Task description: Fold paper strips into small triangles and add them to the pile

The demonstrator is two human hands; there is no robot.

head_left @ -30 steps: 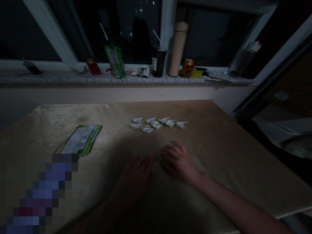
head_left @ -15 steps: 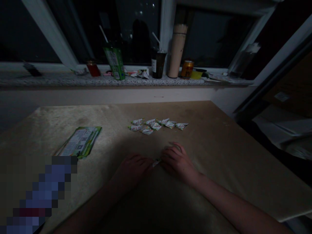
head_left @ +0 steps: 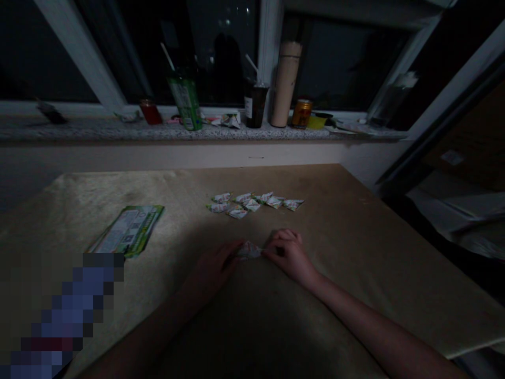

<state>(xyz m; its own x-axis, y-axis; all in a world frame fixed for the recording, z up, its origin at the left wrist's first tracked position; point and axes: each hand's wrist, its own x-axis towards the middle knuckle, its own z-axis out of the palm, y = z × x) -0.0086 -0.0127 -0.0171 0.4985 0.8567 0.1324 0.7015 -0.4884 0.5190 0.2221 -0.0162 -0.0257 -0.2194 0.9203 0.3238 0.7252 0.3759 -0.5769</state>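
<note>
Dark window above granite sill (head_left: 221, 132); brown table (head_left: 355, 263) below it. Small folded wrapper (head_left: 251, 250) lies between two hands, well apart from table's far edge. Right hand (head_left: 290, 253): thumb and fingertip pinched together on wrapper's right end. Left hand (head_left: 211, 269): fingers cover its left end, cannot tell how firmly they close. Folded pieces (head_left: 252, 204) lie between wrapper and far edge; green packets (head_left: 132, 230) toward far left corner.
</note>
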